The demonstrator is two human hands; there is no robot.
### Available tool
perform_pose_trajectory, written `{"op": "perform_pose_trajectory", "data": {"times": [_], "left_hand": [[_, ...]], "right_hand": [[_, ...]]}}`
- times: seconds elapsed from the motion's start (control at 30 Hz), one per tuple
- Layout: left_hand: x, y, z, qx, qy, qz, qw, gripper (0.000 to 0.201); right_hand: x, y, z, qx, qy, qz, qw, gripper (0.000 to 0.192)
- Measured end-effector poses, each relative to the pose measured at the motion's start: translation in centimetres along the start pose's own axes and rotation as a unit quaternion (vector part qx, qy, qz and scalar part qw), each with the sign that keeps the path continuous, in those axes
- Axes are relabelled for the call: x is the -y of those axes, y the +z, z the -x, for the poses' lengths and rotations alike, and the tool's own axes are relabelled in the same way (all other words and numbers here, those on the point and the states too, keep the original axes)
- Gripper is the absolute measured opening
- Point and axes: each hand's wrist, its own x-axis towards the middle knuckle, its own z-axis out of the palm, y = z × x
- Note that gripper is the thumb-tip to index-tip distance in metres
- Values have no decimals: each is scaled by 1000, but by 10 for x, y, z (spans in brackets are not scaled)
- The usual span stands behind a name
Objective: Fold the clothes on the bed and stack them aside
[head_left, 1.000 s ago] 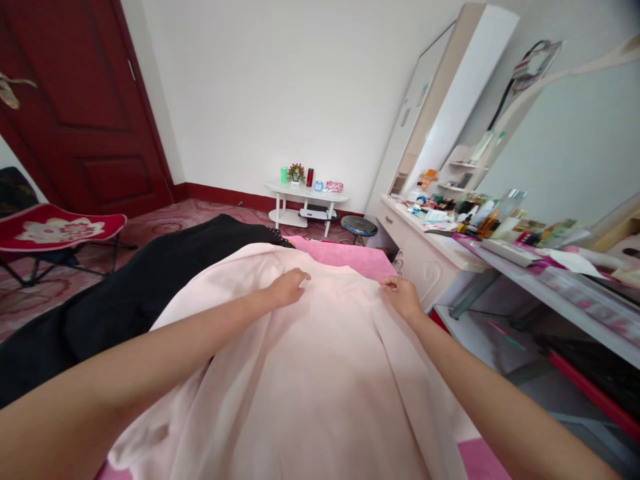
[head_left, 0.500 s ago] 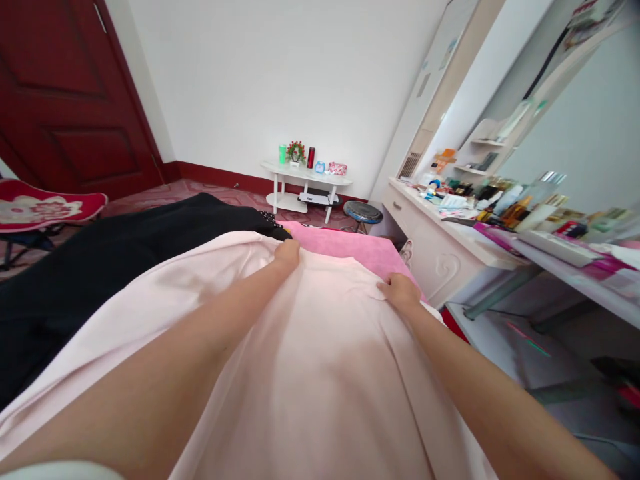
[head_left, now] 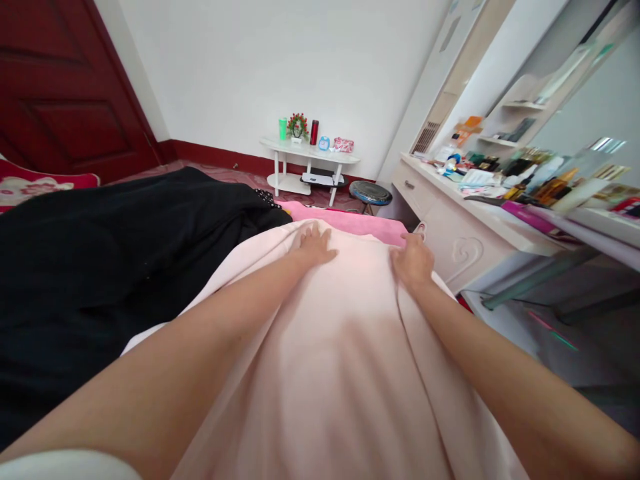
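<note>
Smoothing step: the left hand (head_left: 316,245), fingers spread, presses flat on the pale pink cloth (head_left: 340,373) lying over the pink sheet (head_left: 350,223); the right hand (head_left: 413,261) pinches its far edge. Evening that edge likely needs gentle tension.

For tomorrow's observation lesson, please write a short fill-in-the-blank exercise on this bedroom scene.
1. Both hands rest on a pale ____ cloth.
2. The left hand lies ____ with fingers spread.
3. Left of the cloth lies a ____ garment.
4. The small table by the wall is ____.

Missing words: pink; flat; black; white
</note>
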Motion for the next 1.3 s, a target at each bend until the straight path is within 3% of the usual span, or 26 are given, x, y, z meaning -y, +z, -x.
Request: {"op": "perform_pose_trajectory", "data": {"times": [0.1, 0.17, 0.27, 0.43, 0.57, 0.67, 0.77, 0.93, 1.13, 1.3], "left_hand": [[1, 14, 15, 39, 32, -42, 998, 68], [1, 12, 28, 73, 46, -76, 993, 68], [0, 3, 55, 102, 60, -103, 988, 69], [-3, -4, 119, 69, 78, -107, 989, 64], [-9, -2, 172, 53, 74, -106, 990, 64], [-10, -4, 211, 26, 78, -96, 992, 66], [3, -14, 247, 30, 96, -87, 991, 68], [32, -27, 298, 13, 82, -97, 992, 65], [40, -40, 367, 42, 122, -90, 988, 62], [56, -67, 423, 59, 211, -34, 975, 53]], "right_hand": [[20, 10, 34, 124, -154, -19, 980, 61], [23, 17, 53, 206, -179, -2, 962, 63], [20, 24, 66, 240, -134, 25, 961, 64], [37, 17, 75, 281, -21, 34, 959, 64], [66, -2, 115, 255, 61, 49, 964, 62], [71, -16, 153, 230, 67, 48, 970, 61], [54, -33, 181, 231, 38, 46, 971, 64], [19, -59, 203, 205, 32, 87, 974, 64], [22, -86, 246, 203, -39, 110, 972, 56], [7, -135, 305, 213, -161, 33, 963, 53]]}}
